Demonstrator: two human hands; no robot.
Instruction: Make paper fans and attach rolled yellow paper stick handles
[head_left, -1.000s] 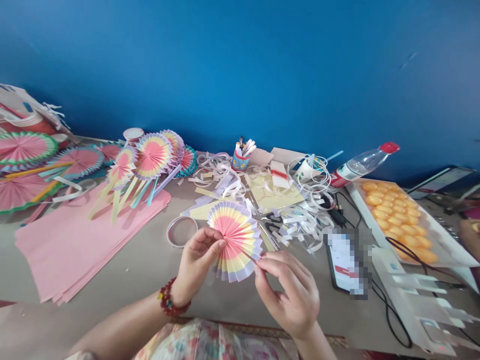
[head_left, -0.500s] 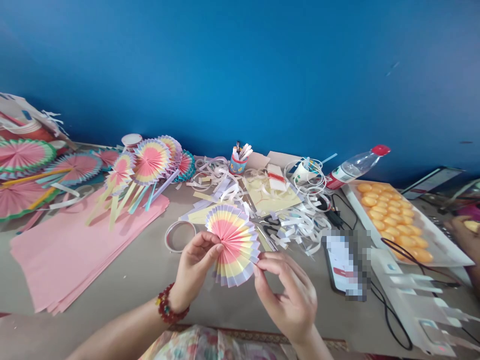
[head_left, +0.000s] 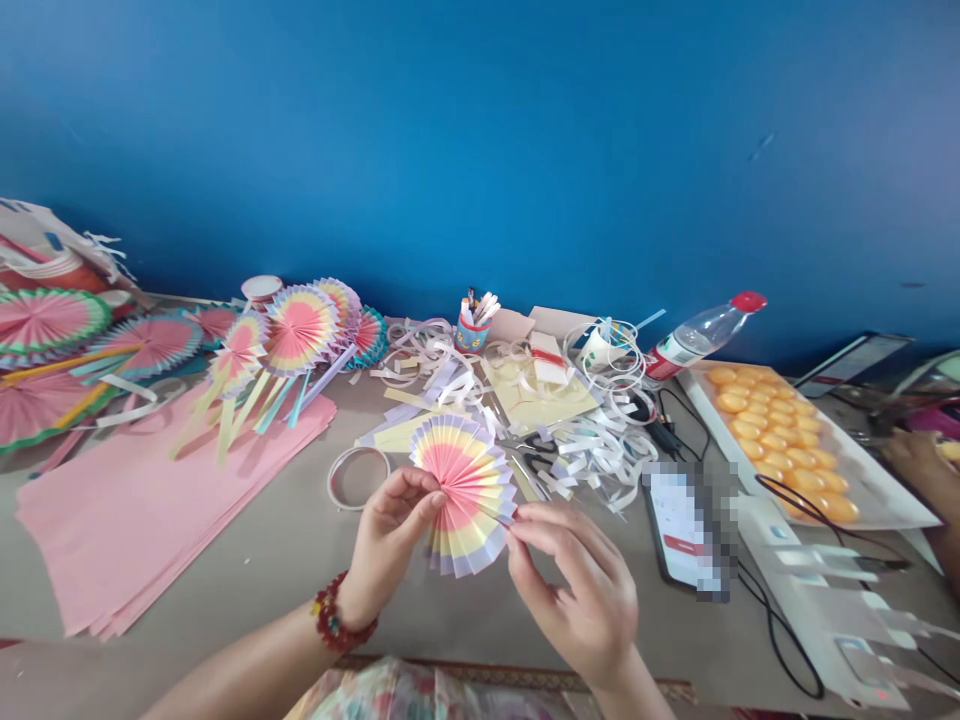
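Two hands hold one pleated paper rosette (head_left: 465,490) above the near middle of the table (head_left: 420,630): the left hand (head_left: 399,520) pinches it by its centre between thumb and forefinger, and the right hand (head_left: 574,580) closes its fingertips on the right rim. Its pleats are spread into a nearly round disc, pink, then yellow, then lilac, so folding and fanning look done; whether the ends are joined cannot be told. No streamers show on it, whereas similar rosettes (head_left: 301,325) at far left have paper streamers (head_left: 226,430), so it seems less complete. Left of the hands lie a tape roll (head_left: 331,483) and stacked pink sheets (head_left: 150,510); scissors (head_left: 540,458) and curled paper strips (head_left: 600,450) lie farther off, rightward.
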